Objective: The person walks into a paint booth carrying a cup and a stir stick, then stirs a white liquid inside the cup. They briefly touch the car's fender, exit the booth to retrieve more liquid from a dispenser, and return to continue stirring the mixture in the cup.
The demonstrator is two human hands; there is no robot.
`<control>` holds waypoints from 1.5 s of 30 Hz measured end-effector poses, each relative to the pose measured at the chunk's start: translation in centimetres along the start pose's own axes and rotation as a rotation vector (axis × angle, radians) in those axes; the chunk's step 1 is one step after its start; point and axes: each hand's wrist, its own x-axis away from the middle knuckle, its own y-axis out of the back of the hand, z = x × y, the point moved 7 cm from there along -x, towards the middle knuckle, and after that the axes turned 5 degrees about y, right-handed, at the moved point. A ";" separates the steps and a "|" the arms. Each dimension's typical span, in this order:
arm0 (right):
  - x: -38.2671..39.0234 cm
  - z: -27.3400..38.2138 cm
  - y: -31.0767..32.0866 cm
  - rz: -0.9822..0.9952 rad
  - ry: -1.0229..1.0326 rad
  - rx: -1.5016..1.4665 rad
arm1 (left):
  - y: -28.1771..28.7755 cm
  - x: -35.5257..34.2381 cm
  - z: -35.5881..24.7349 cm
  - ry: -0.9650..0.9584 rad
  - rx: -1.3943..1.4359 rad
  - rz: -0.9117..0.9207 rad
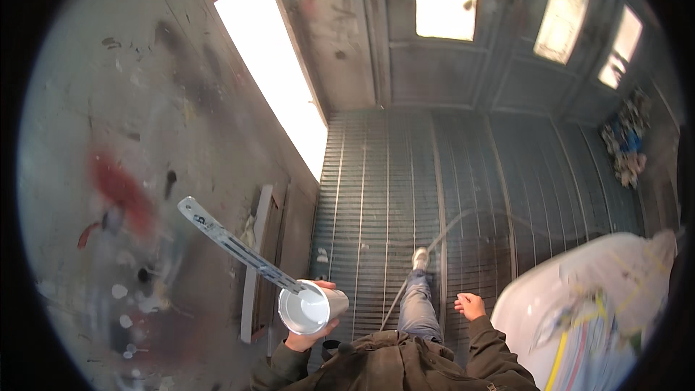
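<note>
In my left hand (298, 342) I hold a white cup (337, 304), tilted so that its mouth and pale inside show. My fingers wrap round the cup's wall. A long, flat, light-coloured stick with slots, like a mixing stick (235, 242), leans out of the cup toward the upper left, its lower end inside the rim. Whitish liquid or coating is in the cup; I cannot tell which. My right hand (472, 306) hangs to the right of my leg with its fingers loosely bent and apart, holding nothing. It is nearest to a glossy white curved panel (517, 293).
Plastic sheeting (615, 275) and yellow tape cover part of the panel. A hose (452, 224) crosses the grated floor (376, 174). A paint-stained wall (159, 116) with a narrow ledge (255, 275) stands at left, beside a bright doorway (271, 51). Crumpled waste (626, 137) lies far right.
</note>
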 end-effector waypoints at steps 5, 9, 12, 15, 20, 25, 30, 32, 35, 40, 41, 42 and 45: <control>-20.4 13.6 3.7 0.011 0.140 0.101 | -2.7 -14.5 -0.6 -0.036 0.076 -0.160; -32.3 29.8 0.3 0.153 0.326 0.195 | -3.2 -23.4 -1.4 -0.041 0.070 -0.235; -39.5 40.3 -6.0 0.272 0.388 0.138 | -2.1 -30.4 -1.8 -0.008 0.081 -0.284; -45.4 50.4 -13.8 0.417 0.489 0.161 | -0.4 -36.4 -1.8 -0.018 0.137 -0.357; -54.9 61.7 -29.5 0.647 0.581 0.124 | 5.4 -47.4 -1.2 -0.145 0.035 -0.459; -59.7 74.2 -43.8 0.858 0.680 0.231 | 11.9 -54.3 -3.3 -0.248 -0.161 -0.668; -61.2 81.6 -62.9 1.177 0.621 0.290 | 14.6 -54.7 -7.4 -0.240 -0.294 -0.999; -62.0 85.0 -71.1 1.265 0.719 0.310 | 14.9 -54.3 -6.8 -0.252 -0.439 -1.158; -62.8 89.2 -83.6 1.329 0.913 0.513 | 15.5 -53.5 -6.1 -0.143 -0.783 -1.396; -62.1 90.2 -102.7 1.449 1.057 0.514 | 14.2 -59.9 -6.5 0.075 -0.592 -1.917; -61.9 90.1 -106.4 1.498 1.034 0.485 | 15.6 -61.7 -7.1 0.126 -0.606 -1.953; -60.8 89.7 -109.8 1.549 0.996 0.445 | 17.1 -63.4 -7.9 0.092 -0.633 -1.973; -56.5 89.2 -118.4 1.591 1.078 0.527 | 21.8 -66.8 -9.1 0.065 -0.649 -2.033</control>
